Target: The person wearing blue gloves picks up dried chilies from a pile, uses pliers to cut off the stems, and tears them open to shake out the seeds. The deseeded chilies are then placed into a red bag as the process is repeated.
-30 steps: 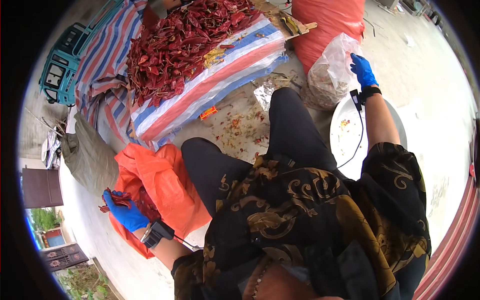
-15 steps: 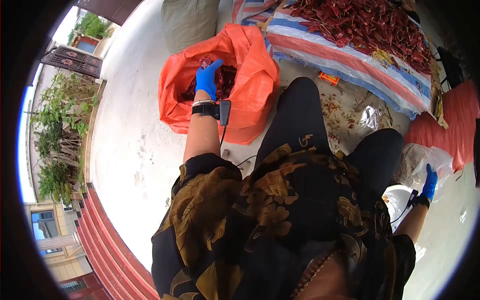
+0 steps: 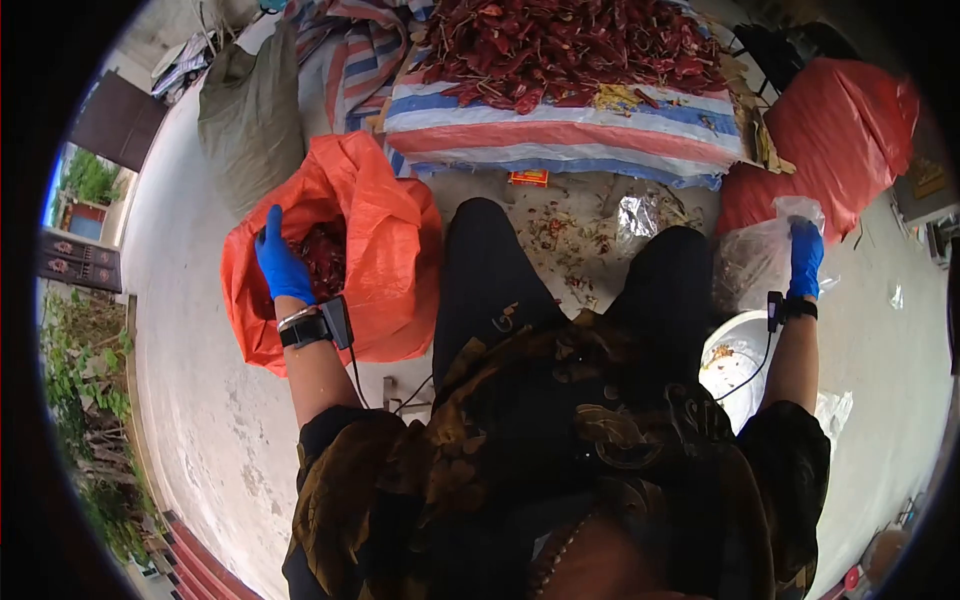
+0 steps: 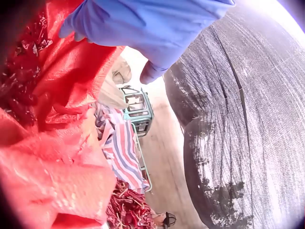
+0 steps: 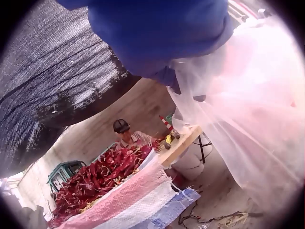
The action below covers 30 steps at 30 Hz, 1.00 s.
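Note:
Over the left side of the orange sack (image 3: 398, 230) is my left hand (image 3: 282, 262), blue-gloved, its fingers extended and nothing held. Dark red dried peppers (image 3: 325, 258) lie inside that sack. The left wrist view shows the same glove (image 4: 152, 28) beside the orange sack's wall (image 4: 62, 171). My right hand (image 3: 806, 258), also gloved in blue, grips the upper edge of a clear plastic bag (image 3: 745, 262); in the right wrist view the bag (image 5: 238, 109) hangs from the glove (image 5: 162, 33), whose fingertips are partly hidden.
A heap of dried peppers (image 3: 570, 50) lies on a striped sheet (image 3: 560, 140) ahead. A full red sack (image 3: 825, 140) stands at right, above a white basin (image 3: 738, 345). A grey-green sack (image 3: 250, 125) is at left. In the right wrist view, a person (image 5: 136, 139) is behind the heap.
My left hand, holding peppers a second ago, is empty and has moved from over the orange sack's middle to its left side. The head view has swung left, then partly back. My right hand stays at the clear bag.

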Available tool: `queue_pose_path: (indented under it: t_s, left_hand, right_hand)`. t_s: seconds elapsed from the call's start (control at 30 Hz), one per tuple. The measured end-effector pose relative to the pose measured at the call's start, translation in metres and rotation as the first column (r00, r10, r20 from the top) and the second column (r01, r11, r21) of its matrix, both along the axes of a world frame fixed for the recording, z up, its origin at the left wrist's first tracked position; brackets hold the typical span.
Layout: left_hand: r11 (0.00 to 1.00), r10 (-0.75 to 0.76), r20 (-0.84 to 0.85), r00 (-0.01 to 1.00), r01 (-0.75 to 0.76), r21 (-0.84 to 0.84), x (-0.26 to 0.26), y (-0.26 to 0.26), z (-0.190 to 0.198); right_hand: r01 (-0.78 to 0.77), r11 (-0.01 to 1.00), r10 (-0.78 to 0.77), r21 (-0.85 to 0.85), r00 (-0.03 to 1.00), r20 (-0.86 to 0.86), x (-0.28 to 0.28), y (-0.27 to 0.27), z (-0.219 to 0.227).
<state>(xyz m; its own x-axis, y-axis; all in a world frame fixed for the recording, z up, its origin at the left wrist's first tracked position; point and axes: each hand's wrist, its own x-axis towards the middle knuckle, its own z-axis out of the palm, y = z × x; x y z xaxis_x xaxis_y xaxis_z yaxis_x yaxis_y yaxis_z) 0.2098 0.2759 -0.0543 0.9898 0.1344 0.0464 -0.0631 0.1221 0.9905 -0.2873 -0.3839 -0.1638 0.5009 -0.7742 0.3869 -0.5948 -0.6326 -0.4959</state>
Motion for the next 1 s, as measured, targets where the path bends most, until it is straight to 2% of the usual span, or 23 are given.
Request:
queue_pose_path:
  t_s: [0.07, 0.1, 0.13, 0.17, 0.2, 0.23, 0.27, 0.33, 0.37, 0.53, 0.6, 0.67, 0.7, 0.73, 0.77, 0.8, 0.87, 0.9, 0.93, 0.97, 1.0]
  left_hand:
    - [0.997, -0.057, 0.065, 0.996, 0.052, 0.062, 0.007, -0.004, 0.003]
    - [0.989, -0.063, 0.080, 0.995, 0.051, 0.141, -0.005, -0.022, 0.019]
    - [0.988, -0.084, 0.087, 0.993, 0.071, 0.137, -0.012, -0.034, 0.027]
    - [0.981, -0.159, 0.138, 0.978, 0.140, 0.137, -0.017, -0.044, 0.032]
    - [0.968, -0.231, 0.185, 0.955, 0.206, 0.142, -0.023, -0.055, 0.038]
    - [0.974, -0.222, 0.125, 0.967, 0.214, 0.072, -0.035, -0.071, 0.049]
    - [0.971, -0.235, 0.125, 0.964, 0.227, 0.080, -0.041, -0.081, 0.052]
    - [0.949, -0.314, 0.085, 0.946, 0.312, 0.041, -0.049, -0.100, 0.055]
    - [0.938, -0.347, 0.087, 0.934, 0.343, 0.055, -0.054, -0.109, 0.057]
    - [0.866, -0.499, 0.108, 0.860, 0.494, 0.071, -0.068, -0.146, 0.049]
    - [0.811, -0.585, 0.114, 0.803, 0.575, 0.109, -0.071, -0.162, 0.045]
    - [0.780, -0.626, 0.099, 0.774, 0.616, 0.112, -0.077, -0.180, 0.045]
    - [0.746, -0.666, 0.128, 0.735, 0.655, 0.122, -0.081, -0.189, 0.045]
    - [0.713, -0.701, 0.158, 0.696, 0.688, 0.135, -0.085, -0.199, 0.045]
    - [0.715, -0.694, 0.140, 0.706, 0.699, 0.021, -0.088, -0.210, 0.045]
    - [0.722, -0.687, 0.138, 0.713, 0.691, 0.021, -0.091, -0.221, 0.043]
    - [0.670, -0.737, 0.103, 0.668, 0.742, -0.021, -0.093, -0.242, 0.039]
    - [0.684, -0.724, 0.101, 0.682, 0.729, -0.019, -0.093, -0.253, 0.036]
    - [0.656, -0.749, 0.089, 0.656, 0.754, -0.038, -0.092, -0.265, 0.032]
    - [0.624, -0.775, 0.078, 0.627, 0.779, -0.059, -0.089, -0.277, 0.028]
    - [0.635, -0.766, 0.073, 0.638, 0.770, -0.060, -0.085, -0.288, 0.021]
  right_hand:
    - [0.107, 0.993, -0.113, -0.047, 0.980, -0.166, 0.021, 0.009, -0.002]
    - [0.163, 0.986, -0.167, -0.038, 0.972, -0.164, 0.031, 0.016, -0.001]
    - [0.214, 0.976, -0.215, -0.027, 0.963, -0.164, 0.039, 0.022, 0.000]
    - [0.231, 0.973, -0.232, -0.028, 0.960, -0.159, 0.044, 0.030, 0.007]
    - [0.251, 0.967, -0.239, 0.046, 0.955, -0.178, 0.049, 0.037, 0.018]
    - [0.269, 0.955, -0.242, 0.123, 0.950, -0.197, 0.051, 0.046, 0.029]
    - [0.281, 0.951, -0.253, 0.132, 0.947, -0.197, 0.052, 0.058, 0.042]
    - [0.276, 0.946, -0.207, 0.167, 0.916, -0.343, 0.049, 0.076, 0.066]
    - [0.272, 0.956, -0.223, 0.107, 0.916, -0.333, 0.041, 0.077, 0.063]
    - [0.341, 0.940, -0.302, 0.034, 0.873, -0.383, 0.016, 0.085, 0.076]
    - [0.361, 0.931, -0.355, -0.059, 0.852, -0.384, 0.007, 0.087, 0.082]
    - [0.406, 0.911, -0.401, -0.066, 0.840, -0.364, 0.004, 0.087, 0.088]
    - [0.373, 0.889, -0.442, -0.264, 0.849, -0.290, 0.002, 0.080, 0.085]
    - [0.334, 0.827, -0.462, -0.453, 0.862, -0.208, 0.007, 0.079, 0.087]
    - [0.297, 0.837, -0.396, -0.459, 0.908, -0.134, 0.011, 0.080, 0.089]
    - [0.288, 0.841, -0.387, -0.458, 0.912, -0.137, 0.024, 0.089, 0.100]
    - [0.163, 0.982, -0.162, -0.099, 0.987, 0.017, 0.060, 0.114, 0.120]
    - [0.076, 0.995, -0.073, -0.062, 0.996, 0.055, 0.078, 0.124, 0.123]
    - [0.001, 0.999, -0.005, 0.036, 0.995, 0.102, 0.097, 0.134, 0.126]
    - [-0.077, 0.997, 0.076, 0.008, 0.993, 0.091, 0.114, 0.140, 0.125]
    - [-0.152, 0.988, 0.153, -0.017, 0.985, 0.075, 0.130, 0.146, 0.123]
